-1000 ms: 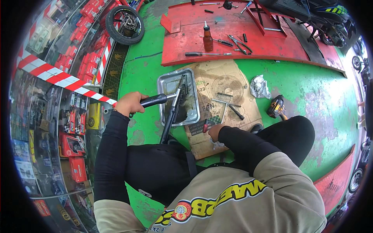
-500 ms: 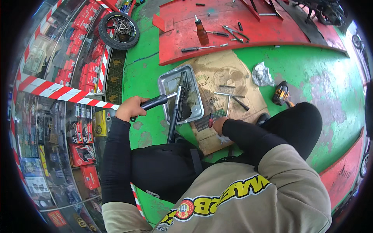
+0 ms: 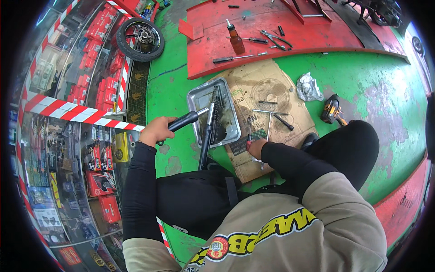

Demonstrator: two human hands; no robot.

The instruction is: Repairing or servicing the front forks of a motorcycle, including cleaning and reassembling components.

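Note:
My left hand is closed around a black tube with a silver rod end, which looks like a motorcycle fork leg. It points right, over the rim of a metal tray. A second black and silver tube slants upright against the tray's near side, its lower end by my leg. Inside the tray, a dark coil spring lies in murky liquid. My right hand is closed on a red-handled screwdriver, shaft pointing away over the cardboard. Its fingers are partly hidden.
Flattened cardboard carries a T-handle wrench and a dark socket piece. A cordless impact driver and crumpled plastic lie to its right. Beyond, a red platform holds a bottle, pliers and screwdrivers. A glass showcase borders the left.
The whole view has shifted slightly right and down. My right hand has turned a little on the screwdriver; my left hand keeps its hold on the tube.

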